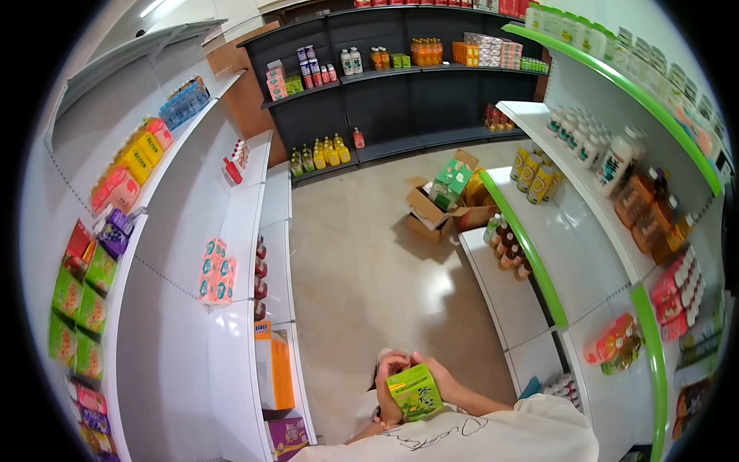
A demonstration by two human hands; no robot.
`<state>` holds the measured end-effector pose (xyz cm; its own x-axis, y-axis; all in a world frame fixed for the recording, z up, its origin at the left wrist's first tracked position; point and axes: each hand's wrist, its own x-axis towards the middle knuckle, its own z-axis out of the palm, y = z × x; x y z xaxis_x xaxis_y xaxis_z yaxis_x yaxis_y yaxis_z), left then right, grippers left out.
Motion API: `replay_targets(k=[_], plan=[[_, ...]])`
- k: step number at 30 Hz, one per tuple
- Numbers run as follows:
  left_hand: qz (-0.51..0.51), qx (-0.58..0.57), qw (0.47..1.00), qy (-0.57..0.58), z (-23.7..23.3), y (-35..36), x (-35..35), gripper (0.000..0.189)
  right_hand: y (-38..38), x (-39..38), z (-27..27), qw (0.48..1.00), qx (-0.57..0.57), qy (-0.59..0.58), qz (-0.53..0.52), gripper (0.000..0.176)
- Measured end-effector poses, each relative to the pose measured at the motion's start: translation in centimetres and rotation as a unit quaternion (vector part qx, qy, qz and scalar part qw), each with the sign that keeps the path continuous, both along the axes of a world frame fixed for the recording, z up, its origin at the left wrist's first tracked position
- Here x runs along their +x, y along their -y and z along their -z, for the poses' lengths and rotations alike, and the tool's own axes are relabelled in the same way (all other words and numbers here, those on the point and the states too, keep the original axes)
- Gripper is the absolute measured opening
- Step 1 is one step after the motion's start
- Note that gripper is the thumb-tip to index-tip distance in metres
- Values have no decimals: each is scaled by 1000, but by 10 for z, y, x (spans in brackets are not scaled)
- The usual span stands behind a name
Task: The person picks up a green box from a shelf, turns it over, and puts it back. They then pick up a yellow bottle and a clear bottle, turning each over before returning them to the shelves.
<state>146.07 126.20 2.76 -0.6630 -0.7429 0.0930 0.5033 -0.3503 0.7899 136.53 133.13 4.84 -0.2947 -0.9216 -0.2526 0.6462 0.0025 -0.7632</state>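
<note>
Close to my body at the bottom of the head view is a small green drink carton pack (415, 393) with a leafy print and dark lettering. My left hand (390, 368) lies against its left side and upper edge, fingers curled. From the other side my right hand (433, 371) grips the upper right edge. The pack is tilted, and its far side, with some of my fingertips, is hidden. Below it spreads my cream shirt (493, 433) with script lettering.
White shelves (173, 362) on the left hold green packs (87, 268) and pink cartons (217, 273). Green-edged shelves (528, 258) with bottles stand right. Open cardboard boxes (433, 208) sit on the floor (362, 254). Dark shelving (392, 100) with drinks crosses the back.
</note>
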Motion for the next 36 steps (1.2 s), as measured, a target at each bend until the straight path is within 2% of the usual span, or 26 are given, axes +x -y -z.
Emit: replay_targets(k=[3, 6, 8, 10, 12, 14, 15, 16, 18, 23, 26, 28, 30, 32, 34, 36], plan=[[-5, -3, 1000, 16, 2, 48, -38, 43, 46, -34, 12, 998, 48, 21, -18, 42], [-1, -22, 999, 36, 2, 108, -73, 42, 104, -62, 17, 999, -15, -17, 50, 37], [-58, -89, 994, 20, -5, 144, -101, 35, 144, -95, 11, 998, -26, -45, 22, 38], [-34, -60, 997, 21, 6, 181, -128, 38, 184, -126, 5, 997, -38, -74, -3, 39], [-7, -30, 999, 20, 5, 226, -156, 41, 225, -154, -2, 997, -28, -61, 34, 39], [21, -133, 989, 66, -1, 279, -189, 23, 264, -182, -11, 997, -12, -60, 52, 39], [20, -175, 981, 85, -18, 300, -203, 26, 284, -196, -13, 995, -25, -82, 59, 40], [22, -175, 981, 85, -14, 319, -215, 26, 301, -209, -13, 992, -38, -104, 66, 40], [47, -69, 995, 46, -8, 352, -241, 35, 332, -231, -11, 992, -31, -98, 78, 42], [86, -21, 990, 105, -24, 403, -290, 46, 386, -278, -3, 991, -41, -13, 129, 55], [106, -8, 988, 110, -18, 430, -331, 48, 413, -311, 0, 982, -23, 54, 180, 57], [139, 69, 982, 106, -13, 453, -362, 49, 435, -340, 6, 980, -24, 48, 194, 57], [162, 74, 978, 107, -9, 481, -396, 51, 459, -371, 15, 974, -44, 89, 205, 57], [172, 89, 972, 132, -4, 511, -433, 52, 489, -409, 27, 973, -59, 79, 210, 53], [178, 53, 975, 123, 1, 545, -473, 52, 519, -450, 28, 976, 5, -48, 212, 49], [174, 35, 979, 104, -3, 576, -512, 51, 551, -488, 11, 973, -1, -52, 225, 47]])
